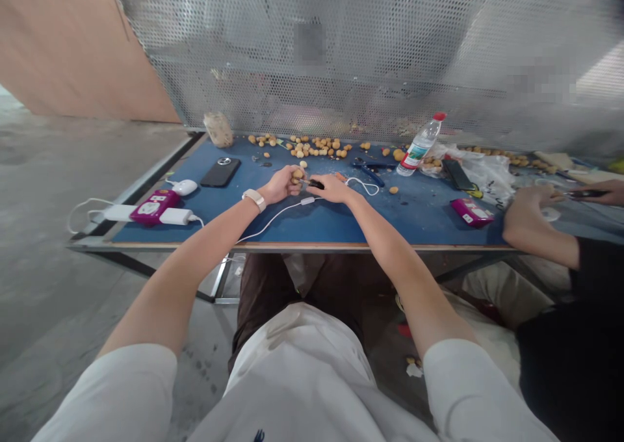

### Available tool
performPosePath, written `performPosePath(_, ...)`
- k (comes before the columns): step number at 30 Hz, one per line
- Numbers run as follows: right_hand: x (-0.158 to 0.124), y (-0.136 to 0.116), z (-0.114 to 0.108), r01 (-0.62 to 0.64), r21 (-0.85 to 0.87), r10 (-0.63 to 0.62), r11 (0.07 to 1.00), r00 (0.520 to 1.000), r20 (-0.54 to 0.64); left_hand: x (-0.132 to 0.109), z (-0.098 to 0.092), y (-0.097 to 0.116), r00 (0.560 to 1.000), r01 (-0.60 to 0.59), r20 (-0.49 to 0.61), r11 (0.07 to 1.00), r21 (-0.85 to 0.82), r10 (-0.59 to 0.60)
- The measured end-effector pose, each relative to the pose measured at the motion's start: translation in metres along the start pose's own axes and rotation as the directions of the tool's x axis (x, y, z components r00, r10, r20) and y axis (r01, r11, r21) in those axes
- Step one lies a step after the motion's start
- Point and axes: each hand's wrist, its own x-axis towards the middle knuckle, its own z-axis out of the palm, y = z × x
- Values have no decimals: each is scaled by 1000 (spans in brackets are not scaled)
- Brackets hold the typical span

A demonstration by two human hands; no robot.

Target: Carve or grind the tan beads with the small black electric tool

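My left hand (283,183) is closed round a small tan nut-like piece (298,174) over the blue table (292,224). My right hand (333,187) grips a small dark-handled tool (314,184) whose tip points at that piece. The two hands nearly meet. A white watch sits on my left wrist. A white cable (273,220) runs under my hands to the table's front edge. Several more tan pieces (312,146) lie scattered along the far side of the table.
A black phone (220,171), a white mouse-like object (184,186) and a magenta device (155,207) with white chargers lie at left. Blue pliers (366,169), a water bottle (419,144), a plastic bag (480,169) and a magenta box (470,212) lie at right. Another person's hand (529,201) works there. Perforated metal screen behind.
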Motion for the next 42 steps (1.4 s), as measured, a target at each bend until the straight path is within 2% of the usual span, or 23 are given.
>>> performPosePath(6, 0, 1, -2, 1, 30, 0, 1000, 999, -51, 0, -1, -2, 1000, -8, -6, 1000, 26, 8)
performPosePath(16, -1, -1, -1, -4, -15, 4, 1000, 1000, 4, -1, 4, -1, 1000, 0, -30, 1000, -2, 0)
performPosePath(23, -1, -1, -3, -10, 11, 11, 1000, 999, -38, -3, 6, 0, 999, 26, -35, 1000, 0, -26)
performPosePath(30, -2, -6, -2, -39, -38, 40, 999, 999, 13, -3, 5, -1, 998, -3, -65, 1000, -21, 2)
performPosePath(38, -1, -4, -3, -33, 3, 33, 999, 998, -45, -2, 4, -1, 999, 10, -33, 999, -34, -11)
performPosePath(42, -2, -5, -3, -38, -20, 38, 999, 999, -15, -3, 6, -1, 998, 0, -55, 1000, -28, -2)
